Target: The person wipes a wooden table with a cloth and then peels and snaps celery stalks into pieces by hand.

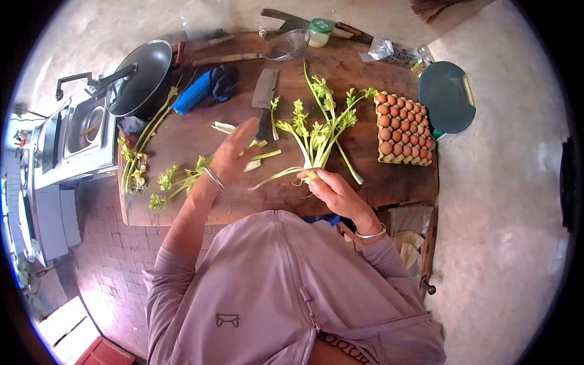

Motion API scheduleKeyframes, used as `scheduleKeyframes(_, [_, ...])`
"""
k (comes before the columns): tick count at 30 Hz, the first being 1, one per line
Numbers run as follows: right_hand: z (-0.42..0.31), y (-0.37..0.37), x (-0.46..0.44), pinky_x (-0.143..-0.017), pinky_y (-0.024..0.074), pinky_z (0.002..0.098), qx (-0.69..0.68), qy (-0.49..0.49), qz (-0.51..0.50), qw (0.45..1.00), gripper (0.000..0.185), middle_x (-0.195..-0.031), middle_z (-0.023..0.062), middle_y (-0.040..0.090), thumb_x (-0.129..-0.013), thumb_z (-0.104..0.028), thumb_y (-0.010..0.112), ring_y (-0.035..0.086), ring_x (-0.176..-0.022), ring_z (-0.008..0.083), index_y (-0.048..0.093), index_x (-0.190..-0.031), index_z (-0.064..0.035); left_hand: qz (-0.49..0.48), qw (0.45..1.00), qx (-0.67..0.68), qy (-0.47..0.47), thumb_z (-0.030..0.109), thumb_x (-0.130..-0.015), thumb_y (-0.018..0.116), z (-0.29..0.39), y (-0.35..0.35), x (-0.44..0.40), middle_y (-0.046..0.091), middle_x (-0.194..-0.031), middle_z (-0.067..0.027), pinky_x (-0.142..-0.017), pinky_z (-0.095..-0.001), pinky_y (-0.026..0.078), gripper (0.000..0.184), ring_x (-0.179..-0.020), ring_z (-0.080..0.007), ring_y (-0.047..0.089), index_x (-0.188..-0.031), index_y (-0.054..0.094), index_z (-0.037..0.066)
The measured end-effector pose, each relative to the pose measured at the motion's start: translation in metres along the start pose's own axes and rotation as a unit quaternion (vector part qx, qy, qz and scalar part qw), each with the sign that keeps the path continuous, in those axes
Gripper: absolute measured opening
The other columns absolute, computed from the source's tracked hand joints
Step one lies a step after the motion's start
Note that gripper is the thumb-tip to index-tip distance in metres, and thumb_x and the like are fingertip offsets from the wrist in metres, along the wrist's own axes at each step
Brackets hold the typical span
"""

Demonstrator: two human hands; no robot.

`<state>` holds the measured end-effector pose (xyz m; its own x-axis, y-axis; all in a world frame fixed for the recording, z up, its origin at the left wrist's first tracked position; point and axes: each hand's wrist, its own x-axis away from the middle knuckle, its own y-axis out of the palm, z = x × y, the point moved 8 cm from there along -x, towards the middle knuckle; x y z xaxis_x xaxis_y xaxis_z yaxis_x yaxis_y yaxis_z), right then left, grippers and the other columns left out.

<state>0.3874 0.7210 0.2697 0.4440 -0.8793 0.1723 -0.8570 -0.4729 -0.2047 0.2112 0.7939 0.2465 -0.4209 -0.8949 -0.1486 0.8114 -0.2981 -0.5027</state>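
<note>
My right hand (328, 190) is closed around the pale root end of a bunch of celery (318, 137), whose leafy stalks fan out away from me over the wooden table. My left hand (233, 156), somewhat blurred, is over the table with its fingers stretched out; nothing shows in it. Loose celery stalks and leaves (182, 182) lie beside and partly behind that hand. Just beyond it, a cleaver (266, 91) rests flat, its dark handle toward me. Torn pale stalk pieces (261, 157) lie between my two hands.
A tray of brown eggs (403, 131) sits at the right, by a dark green round lid (447, 97). At the back are a strainer (286, 47) and a green-lidded jar (319, 33). A pan lid (140, 79), blue cloth item (204, 90) and more stalks (149, 137) are left.
</note>
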Motion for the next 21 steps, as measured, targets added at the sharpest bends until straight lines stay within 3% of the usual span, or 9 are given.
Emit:
scheduleKeyframes(1, [-0.006,0.003,-0.001,-0.062,0.0407,0.0276,0.046,0.015,-0.017,0.999,0.024,-0.075,0.0147,0.054,-0.089,-0.016,0.042,0.048,-0.064,0.0185,0.050,-0.102,0.0027,-0.029,0.985,0.164,0.040,0.011,-0.079,0.054,0.027,0.008,-0.003,0.044,-0.120,-0.0177,-0.089,-0.0348,0.040,0.050,-0.108,-0.0303,0.046,-0.126,0.038,0.006])
scheduleKeyframes(2, [-0.014,0.004,-0.003,-0.061,0.0423,0.0331,0.107,0.000,-0.011,0.994,0.024,-0.078,0.0202,0.055,-0.088,-0.016,0.042,0.053,-0.067,0.0295,0.050,-0.097,0.0042,-0.030,0.985,0.164,0.039,0.011,-0.079,0.054,0.049,0.012,-0.003,0.044,-0.120,-0.0177,-0.089,-0.0348,0.040,0.050,-0.108,-0.0303,0.046,-0.126,0.038,0.006])
scheduleKeyframes(5, [-0.016,0.007,-0.009,-0.061,0.0429,0.0390,0.174,-0.068,0.008,0.982,0.022,-0.082,0.0241,0.054,-0.087,-0.015,0.042,0.054,-0.074,0.0386,0.050,-0.093,0.0048,-0.153,0.978,0.045,0.132,0.012,-0.080,0.053,0.105,0.040,0.007,0.049,-0.112,-0.0185,-0.085,-0.0348,0.042,0.043,-0.103,-0.0317,0.049,-0.122,0.043,0.006])
scheduleKeyframes(8, [-0.015,0.007,-0.009,-0.060,0.0419,0.0394,0.171,-0.052,0.025,0.984,0.020,-0.081,0.0237,0.055,-0.086,-0.011,0.042,0.052,-0.074,0.0400,0.049,-0.094,0.0052,-0.100,0.994,-0.044,0.030,0.013,-0.075,0.054,0.099,0.040,0.008,0.056,-0.087,-0.0179,-0.065,-0.0411,0.046,0.024,-0.078,-0.0368,0.056,-0.097,0.052,0.003])
scheduleKeyframes(10, [-0.015,0.010,-0.007,-0.059,0.0409,0.0366,0.166,-0.060,0.047,0.983,0.021,-0.078,0.0231,0.055,-0.087,-0.011,0.041,0.051,-0.070,0.0395,0.049,-0.097,0.0057,-0.080,0.990,-0.116,0.014,0.013,-0.076,0.054,0.086,0.047,0.016,0.056,-0.085,-0.0158,-0.063,-0.0399,0.046,0.023,-0.073,-0.0343,0.056,-0.097,0.053,0.003])
scheduleKeyframes(13, [-0.006,0.021,-0.012,-0.061,0.0412,0.0355,0.159,-0.107,0.076,0.978,0.021,-0.080,0.0206,0.055,-0.089,-0.012,0.040,0.053,-0.069,0.0333,0.048,-0.099,0.0052,-0.022,0.966,-0.255,0.017,0.012,-0.076,0.054,0.088,0.044,0.024,0.056,-0.078,-0.0115,-0.056,-0.0375,0.046,0.015,-0.065,-0.0294,0.057,-0.089,0.053,0.004])
scheduleKeyframes(16, [-0.011,0.022,-0.014,-0.058,0.0402,0.0290,0.090,-0.193,0.171,0.962,0.022,-0.078,0.0114,0.055,-0.091,-0.014,0.039,0.051,-0.065,0.0173,0.049,-0.101,0.0027,0.032,0.939,-0.340,0.041,0.011,-0.073,0.054,0.098,0.039,0.030,0.054,-0.072,-0.0077,-0.049,-0.0353,0.045,0.007,-0.059,-0.0247,0.057,-0.078,0.051,0.006])
scheduleKeyframes(19, [0.005,0.038,-0.023,-0.056,0.0377,0.0211,-0.084,-0.102,0.143,0.981,0.021,-0.076,0.0024,0.052,-0.091,-0.013,0.039,0.045,-0.065,0.0057,0.050,-0.103,0.0003,0.040,0.924,-0.380,0.023,0.011,-0.072,0.053,0.101,0.040,0.033,0.053,-0.069,-0.0060,-0.048,-0.0338,0.045,0.007,-0.059,-0.0222,0.057,-0.077,0.050,0.007])
scheduleKeyframes(21, [0.022,0.050,-0.026,-0.057,0.0348,0.0156,-0.312,-0.030,0.162,0.936,0.022,-0.077,-0.0024,0.049,-0.092,-0.015,0.040,0.043,-0.066,0.0023,0.050,-0.104,-0.0014,0.035,0.915,-0.402,-0.001,0.011,-0.071,0.053,0.099,0.038,0.036,0.052,-0.069,-0.0059,-0.049,-0.0335,0.046,0.009,-0.061,-0.0220,0.058,-0.079,0.050,0.007])
